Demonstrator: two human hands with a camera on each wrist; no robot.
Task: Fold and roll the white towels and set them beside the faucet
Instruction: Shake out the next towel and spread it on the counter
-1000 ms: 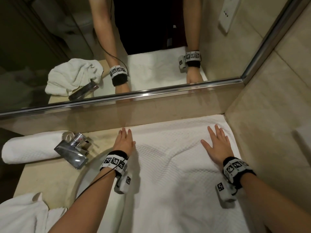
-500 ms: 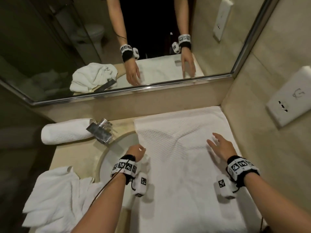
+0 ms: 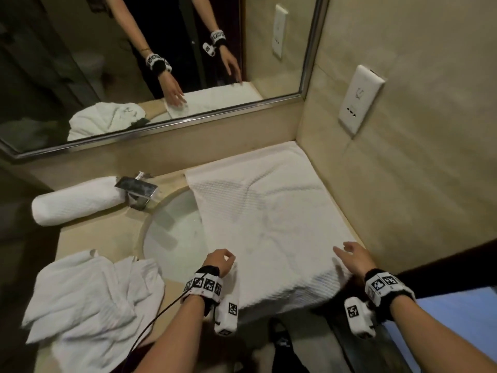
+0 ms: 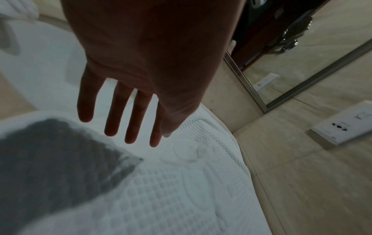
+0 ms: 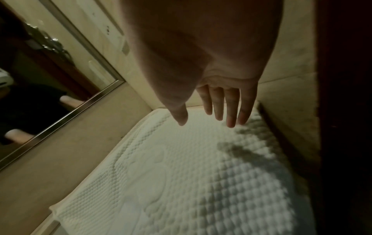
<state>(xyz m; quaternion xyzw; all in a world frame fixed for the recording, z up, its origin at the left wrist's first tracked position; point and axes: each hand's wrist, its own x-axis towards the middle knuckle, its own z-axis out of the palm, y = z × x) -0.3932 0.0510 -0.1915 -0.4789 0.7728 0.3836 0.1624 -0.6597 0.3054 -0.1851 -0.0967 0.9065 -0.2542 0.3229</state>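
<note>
A white waffle towel (image 3: 263,214) lies flat on the right of the counter, from the back wall to the front edge, where it hangs over. My left hand (image 3: 219,261) is at its near left edge with straight, spread fingers (image 4: 128,120) just over the cloth. My right hand (image 3: 352,255) is at the near right, its fingers (image 5: 231,108) also straight and low over the towel (image 5: 181,174). Neither hand holds anything. A rolled white towel (image 3: 78,201) lies left of the chrome faucet (image 3: 137,189).
The round sink basin (image 3: 172,232) is partly covered by the flat towel. Crumpled white towels (image 3: 88,300) are heaped at the counter's front left. A mirror (image 3: 150,63) spans the back wall. The right wall with an outlet plate (image 3: 360,99) sits close against the towel.
Both hands have slid back along the flat towel from its far end to its near edge. The towel has stayed spread out.
</note>
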